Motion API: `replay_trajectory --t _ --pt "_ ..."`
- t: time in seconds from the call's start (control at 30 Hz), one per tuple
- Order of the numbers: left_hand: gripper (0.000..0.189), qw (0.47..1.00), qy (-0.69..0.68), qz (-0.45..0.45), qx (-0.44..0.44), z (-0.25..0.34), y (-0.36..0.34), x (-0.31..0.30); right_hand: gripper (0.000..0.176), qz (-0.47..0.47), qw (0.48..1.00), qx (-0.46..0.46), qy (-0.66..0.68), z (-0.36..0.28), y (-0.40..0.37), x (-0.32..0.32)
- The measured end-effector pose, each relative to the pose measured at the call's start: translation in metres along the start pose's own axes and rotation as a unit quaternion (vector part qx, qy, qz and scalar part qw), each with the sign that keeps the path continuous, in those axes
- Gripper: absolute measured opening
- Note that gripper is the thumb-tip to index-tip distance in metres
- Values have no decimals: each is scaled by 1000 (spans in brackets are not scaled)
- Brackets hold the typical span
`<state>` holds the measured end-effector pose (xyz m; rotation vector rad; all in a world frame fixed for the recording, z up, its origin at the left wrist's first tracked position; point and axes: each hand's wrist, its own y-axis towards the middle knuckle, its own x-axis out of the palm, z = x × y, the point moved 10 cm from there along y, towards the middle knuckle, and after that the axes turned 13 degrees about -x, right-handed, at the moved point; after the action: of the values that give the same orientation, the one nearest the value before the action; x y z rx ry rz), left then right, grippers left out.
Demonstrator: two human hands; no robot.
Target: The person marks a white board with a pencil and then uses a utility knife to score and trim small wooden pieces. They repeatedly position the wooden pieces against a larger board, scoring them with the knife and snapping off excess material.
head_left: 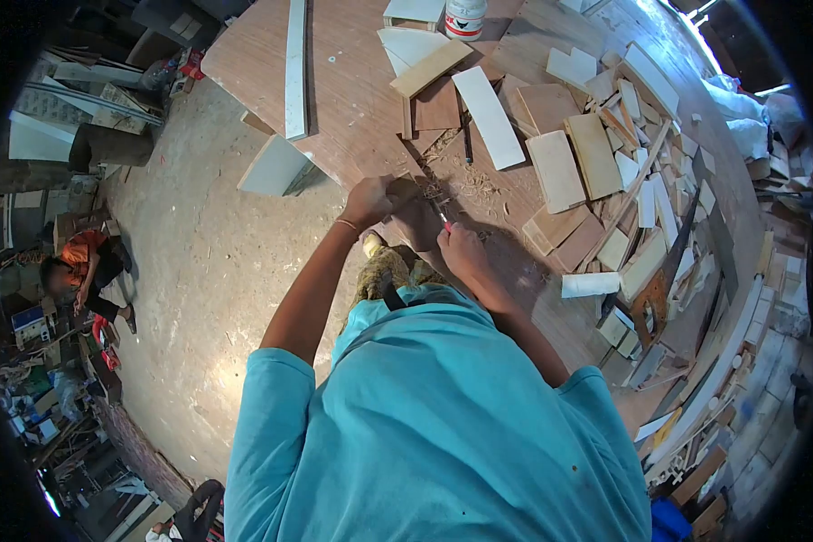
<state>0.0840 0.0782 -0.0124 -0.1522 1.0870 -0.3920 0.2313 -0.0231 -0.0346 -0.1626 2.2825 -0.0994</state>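
At the tabletop (352, 108) edge, a wood piece (415, 223) is gripped by the left hand (375, 199), a red-handled tool (443, 219) by the right hand (461, 248); offcuts (556, 167) are piled at 2 o'clock.

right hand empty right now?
No: the right hand grips a red-tipped tool against the wood piece, which the left hand holds at the table edge.

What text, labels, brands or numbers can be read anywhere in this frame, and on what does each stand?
White container at the far edge of the table: a red band label, print too blurred to read.
Red-handled tool in the right hand: no marking readable.
Wood piece in the left hand, offcuts, teal shirt: no text visible.
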Motion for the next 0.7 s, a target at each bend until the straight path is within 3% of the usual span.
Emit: replay_trajectory --t 0.03,0.07,0.1,0.13,0.17,0.23,0.4,0.5,0.57,0.6,0.63,0.7 --pt "25 995 -92 -41 28 1 2 1 31 43 998 -41 -23 -4 4 -7" --pt "26 975 -203 -94 -15 -13 5 14 31 45 998 -40 -23 4 5 -8" --pt "26 975 -202 -95 -14 -11 3 11 30 18 987 45 150 7 4 -16" --pt "24 960 -241 -143 -24 -8 -3 13 31 -11 939 126 319 8 0 -10" --pt "22 941 -279 -190 -36 -4 -10 14 31 -11 939 125 321 7 3 -12" --pt "23 932 -282 -218 -66 -5 -16 18 28 40 845 115 521 -3 10 -12" --pt "25 892 -373 -249 -61 8 -32 16 19 45 823 73 561 -24 20 -19" --pt "26 916 -312 -248 -45 7 -34 19 16 21 828 74 555 -27 21 -10" --pt "37 925 -299 -227 -64 8 -43 19 15 39 816 98 568 -20 18 -8" --pt "44 986 -163 -39 -2 22 -51 -13 15 37 817 99 566 -18 17 -7" --pt "50 987 -16 151 59 44 -72 -43 14 36 812 116 571 -13 14 -3" --pt "59 991 -31 123 50 49 -88 -32 14 34 806 135 575 -10 12 2"
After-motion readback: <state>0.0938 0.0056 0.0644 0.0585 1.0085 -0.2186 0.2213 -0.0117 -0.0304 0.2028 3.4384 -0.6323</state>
